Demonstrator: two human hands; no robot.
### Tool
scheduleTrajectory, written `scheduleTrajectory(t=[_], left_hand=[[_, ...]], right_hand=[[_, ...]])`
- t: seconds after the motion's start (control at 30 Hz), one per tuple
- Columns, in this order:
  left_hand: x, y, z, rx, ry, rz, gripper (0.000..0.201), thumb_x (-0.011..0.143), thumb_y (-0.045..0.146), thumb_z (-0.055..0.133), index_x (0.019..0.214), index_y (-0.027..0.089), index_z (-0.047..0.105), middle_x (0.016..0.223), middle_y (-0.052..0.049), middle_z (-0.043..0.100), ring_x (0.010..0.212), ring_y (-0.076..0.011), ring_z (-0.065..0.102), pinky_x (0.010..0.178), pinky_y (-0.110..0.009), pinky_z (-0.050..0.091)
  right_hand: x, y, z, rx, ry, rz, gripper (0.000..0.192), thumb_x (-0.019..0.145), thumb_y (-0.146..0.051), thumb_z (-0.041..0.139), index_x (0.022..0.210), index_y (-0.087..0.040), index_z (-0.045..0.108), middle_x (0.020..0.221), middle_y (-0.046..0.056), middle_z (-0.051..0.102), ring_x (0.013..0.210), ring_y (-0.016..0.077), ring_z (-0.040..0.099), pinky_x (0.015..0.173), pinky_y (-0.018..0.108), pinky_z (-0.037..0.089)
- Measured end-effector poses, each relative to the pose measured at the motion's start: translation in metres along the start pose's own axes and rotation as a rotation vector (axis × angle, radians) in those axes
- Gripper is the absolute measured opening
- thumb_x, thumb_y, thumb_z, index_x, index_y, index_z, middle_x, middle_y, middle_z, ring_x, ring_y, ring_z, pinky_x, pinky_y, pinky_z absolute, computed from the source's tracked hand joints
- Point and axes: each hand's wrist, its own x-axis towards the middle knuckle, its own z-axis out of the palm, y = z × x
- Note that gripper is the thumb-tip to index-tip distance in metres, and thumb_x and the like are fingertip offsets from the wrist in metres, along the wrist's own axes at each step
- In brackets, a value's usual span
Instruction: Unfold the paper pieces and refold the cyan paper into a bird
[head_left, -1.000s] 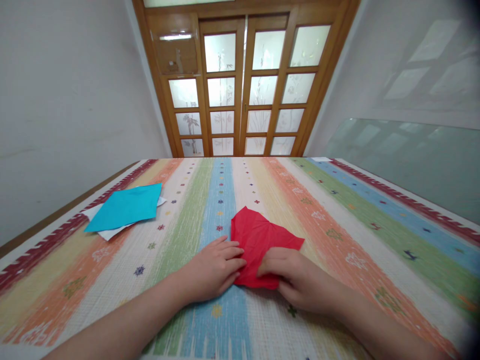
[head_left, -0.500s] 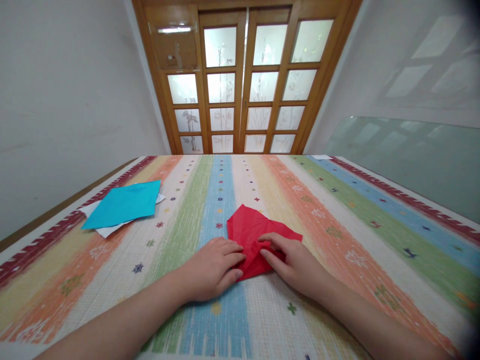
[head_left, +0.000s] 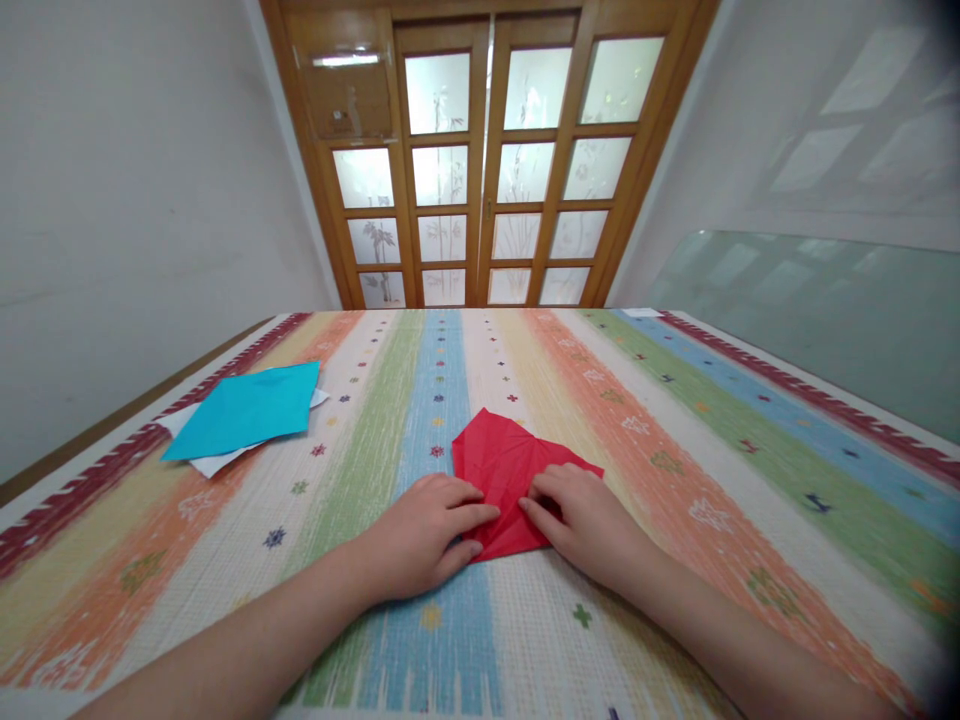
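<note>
A folded, creased red paper [head_left: 501,462] lies on the striped tablecloth [head_left: 675,470] in front of me. My left hand [head_left: 426,530] rests flat on the cloth with its fingertips pressing the paper's near left edge. My right hand [head_left: 583,520] lies palm down on the paper's near right part, fingers pressing it against the table. The near portion of the paper is hidden under both hands.
A turquoise paper sheet [head_left: 247,408] lies on a white sheet [head_left: 211,460] at the table's left side. Wooden doors with frosted glass panes [head_left: 487,170] stand beyond the far edge. A glass pane [head_left: 825,310] leans at the right wall.
My right hand has slid up and to the left onto the paper, and the paper's near edge is now flattened. The left hand has barely shifted.
</note>
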Motion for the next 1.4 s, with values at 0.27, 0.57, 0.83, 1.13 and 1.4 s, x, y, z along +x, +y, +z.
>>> scheduleTrajectory(t=[0.27,0.57,0.83,1.13,1.4], left_hand=[[0.000,0.000,0.002,0.082,0.002,0.028,0.037,0.095,0.033,0.059,0.131,0.026,0.062,0.131,-0.010,0.060,0.120,-0.0286,0.055,0.105,-0.050,0.042],[0.000,0.005,0.006,0.100,0.003,0.016,0.037,0.096,0.027,0.053,0.132,0.019,0.061,0.138,-0.012,0.060,0.130,-0.0292,0.051,0.111,-0.052,0.038],[-0.001,0.001,-0.004,0.048,-0.078,0.097,0.044,0.095,0.021,0.052,0.139,0.023,0.055,0.142,-0.009,0.058,0.132,-0.0262,0.052,0.113,-0.050,0.038],[0.000,0.002,-0.006,0.027,-0.076,0.147,0.036,0.097,0.022,0.049,0.131,0.023,0.062,0.134,-0.007,0.064,0.128,-0.0266,0.054,0.109,-0.049,0.041],[-0.001,0.002,-0.005,0.024,-0.070,0.150,0.038,0.095,0.024,0.053,0.132,0.023,0.062,0.134,-0.007,0.065,0.129,-0.0267,0.054,0.111,-0.050,0.039]], right_hand=[[0.000,-0.004,-0.001,-0.062,0.005,0.036,0.021,0.092,-0.026,0.062,0.073,-0.019,0.060,0.076,0.003,0.062,0.075,0.0204,0.054,0.068,0.032,0.033],[-0.001,-0.004,-0.002,-0.073,0.015,0.028,0.020,0.092,-0.027,0.062,0.074,-0.019,0.061,0.076,0.004,0.062,0.075,0.0207,0.054,0.069,0.033,0.033],[-0.002,-0.003,-0.004,-0.081,0.009,0.023,0.021,0.092,-0.027,0.062,0.072,-0.019,0.060,0.076,0.004,0.061,0.074,0.0200,0.053,0.068,0.032,0.032],[-0.003,0.001,-0.004,-0.056,0.012,0.004,0.016,0.091,-0.025,0.065,0.076,-0.019,0.060,0.077,0.004,0.062,0.075,0.0203,0.053,0.068,0.033,0.034],[-0.007,-0.009,-0.022,-0.010,-0.054,-0.227,0.008,0.091,-0.018,0.063,0.083,-0.019,0.063,0.091,0.006,0.065,0.087,0.0223,0.056,0.077,0.035,0.039]])
